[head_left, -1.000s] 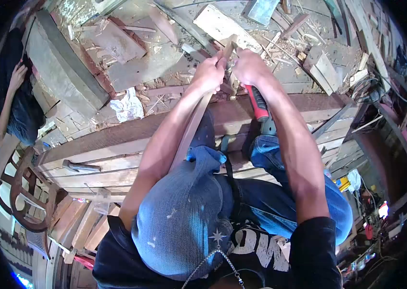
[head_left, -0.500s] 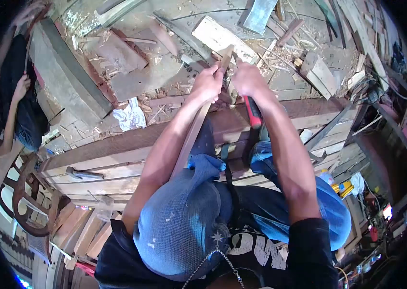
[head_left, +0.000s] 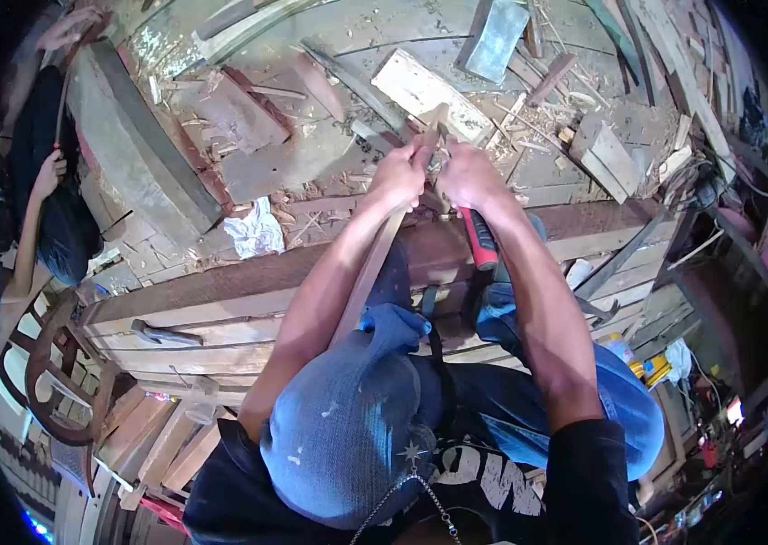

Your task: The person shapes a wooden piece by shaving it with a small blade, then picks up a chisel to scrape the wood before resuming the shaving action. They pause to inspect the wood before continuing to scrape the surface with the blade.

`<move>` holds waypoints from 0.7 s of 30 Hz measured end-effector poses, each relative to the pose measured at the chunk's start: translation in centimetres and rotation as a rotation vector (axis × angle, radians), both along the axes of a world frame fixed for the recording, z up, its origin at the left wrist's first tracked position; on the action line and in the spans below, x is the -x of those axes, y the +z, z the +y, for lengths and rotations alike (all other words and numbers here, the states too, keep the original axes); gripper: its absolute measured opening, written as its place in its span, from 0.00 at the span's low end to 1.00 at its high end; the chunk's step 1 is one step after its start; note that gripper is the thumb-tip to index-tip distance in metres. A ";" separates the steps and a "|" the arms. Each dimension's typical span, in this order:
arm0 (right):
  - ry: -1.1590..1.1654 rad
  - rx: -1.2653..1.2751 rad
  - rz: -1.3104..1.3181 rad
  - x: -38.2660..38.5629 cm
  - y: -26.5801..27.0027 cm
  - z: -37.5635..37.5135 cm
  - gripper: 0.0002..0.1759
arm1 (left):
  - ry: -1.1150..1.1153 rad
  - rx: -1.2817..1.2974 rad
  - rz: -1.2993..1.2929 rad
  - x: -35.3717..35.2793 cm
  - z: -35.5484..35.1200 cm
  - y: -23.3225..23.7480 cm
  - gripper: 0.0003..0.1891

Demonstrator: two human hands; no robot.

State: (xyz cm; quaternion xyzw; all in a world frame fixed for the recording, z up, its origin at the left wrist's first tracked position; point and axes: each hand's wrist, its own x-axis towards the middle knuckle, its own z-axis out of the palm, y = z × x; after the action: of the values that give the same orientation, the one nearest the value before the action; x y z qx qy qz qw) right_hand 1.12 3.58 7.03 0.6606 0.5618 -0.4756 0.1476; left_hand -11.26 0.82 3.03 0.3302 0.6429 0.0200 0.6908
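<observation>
Near the top middle of the view, my left hand [head_left: 398, 177] is closed around a long wooden strip [head_left: 369, 276]. The strip slants from my lap up past my fingers, its upper end over a pale wood block [head_left: 432, 96]. Close beside it on the right, my right hand [head_left: 468, 177] grips a tool with a red and black handle [head_left: 480, 240]. The handle points down toward my knees. The tool's working end is mostly hidden by my fingers, close to the strip's upper end.
A crumpled white cloth [head_left: 255, 228] and a large timber [head_left: 134, 136] lie to the left. A thick beam [head_left: 220, 277] crosses before me. Another person's hand [head_left: 50, 173] shows at far left. A grey block [head_left: 496, 41] lies at the top.
The whole view has shifted, so the bench and its items appear slightly lower and to the right. Both hands keep their holds and stay close together.
</observation>
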 end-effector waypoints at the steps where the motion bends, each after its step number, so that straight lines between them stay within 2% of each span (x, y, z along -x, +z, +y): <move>1: -0.002 0.002 0.003 -0.2 -0.2 0.1 0.31 | -0.002 0.002 0.003 0.1 -0.1 -0.1 0.23; 3: -0.129 0.161 0.105 -1.0 0.3 1.0 0.34 | 0.005 0.002 0.027 -0.2 -0.2 -0.4 0.24; 5: -0.106 0.171 0.072 -0.9 0.1 0.5 0.36 | 0.009 0.021 0.007 -0.1 -0.6 -0.6 0.24; 7: -0.129 0.158 0.018 -0.8 -1.0 -0.4 0.20 | -0.033 -0.016 0.043 -0.1 -0.2 -0.7 0.24; 8: -0.018 -0.049 -0.014 -0.9 -1.5 -0.9 0.20 | -0.040 -0.030 0.048 -0.1 -0.2 -0.7 0.24; 9: -0.017 -0.040 -0.009 -0.8 -1.4 -0.4 0.20 | -0.040 -0.020 0.054 -0.1 -0.3 -0.6 0.24; 11: -0.187 0.157 0.036 -0.9 -1.0 1.1 0.19 | -0.022 -0.039 0.037 -0.2 -0.3 -0.4 0.24; 12: -0.112 0.046 0.043 -0.6 -1.8 0.3 0.18 | 0.046 0.000 -0.020 -0.1 -0.4 -0.1 0.25; 13: -0.067 -0.059 -0.070 -0.1 -1.8 -0.3 0.19 | -0.006 -0.014 -0.005 -0.1 0.1 -0.2 0.25; 16: -0.097 0.026 0.016 -0.5 -0.6 -0.4 0.19 | 0.003 0.008 0.005 0.0 -0.6 -0.2 0.25; 18: -0.178 0.297 0.029 -0.7 0.4 2.3 0.21 | 0.009 -0.008 0.033 -0.3 -0.3 -0.6 0.25; 19: -0.187 0.295 0.021 -0.7 0.1 1.8 0.21 | 0.001 -0.009 0.024 -0.5 -0.5 -0.7 0.25; 21: -0.001 0.010 -0.017 0.3 -1.3 1.3 0.22 | -0.009 -0.026 0.017 -0.2 0.1 -0.6 0.24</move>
State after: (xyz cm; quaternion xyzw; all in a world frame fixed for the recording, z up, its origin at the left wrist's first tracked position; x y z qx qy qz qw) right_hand 0.78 4.85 5.77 0.6640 0.5579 -0.4730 0.1555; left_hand -11.05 0.93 2.46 0.3421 0.6469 0.0222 0.6812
